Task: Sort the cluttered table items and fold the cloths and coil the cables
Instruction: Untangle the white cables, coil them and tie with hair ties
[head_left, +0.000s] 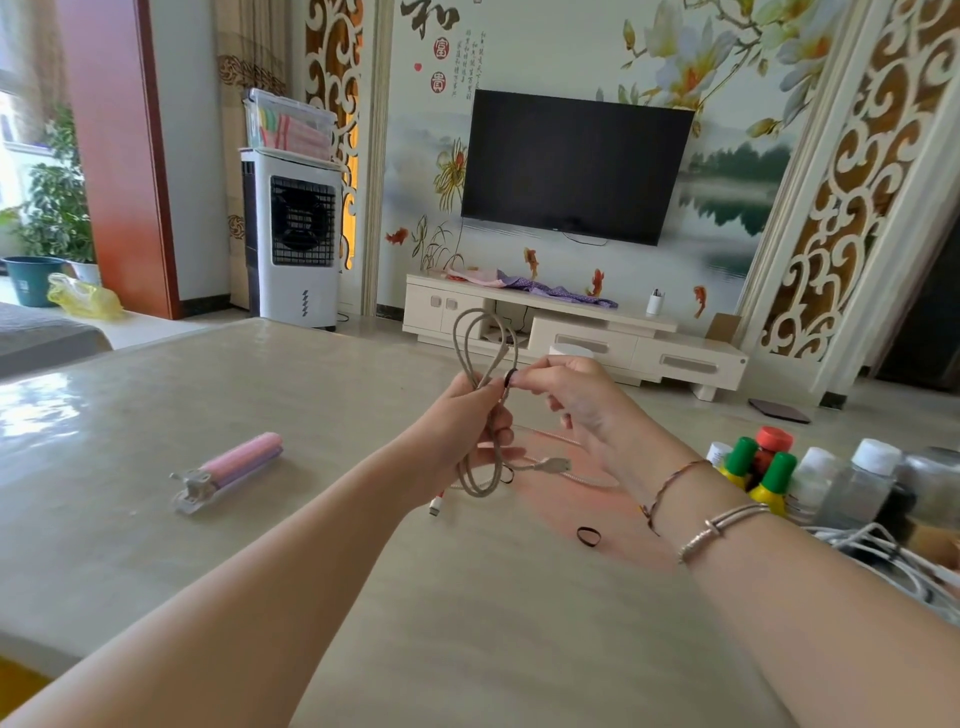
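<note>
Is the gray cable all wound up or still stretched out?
Wound up. The gray cable sits in loops, gripped by the left hand; the right hand pinches a black band on it.

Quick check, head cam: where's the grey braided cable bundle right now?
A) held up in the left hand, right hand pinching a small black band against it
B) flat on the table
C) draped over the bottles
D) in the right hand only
A: the left hand grips the looped grey braided cable above the table, while the right hand pinches a small black band at the bundle.
</note>
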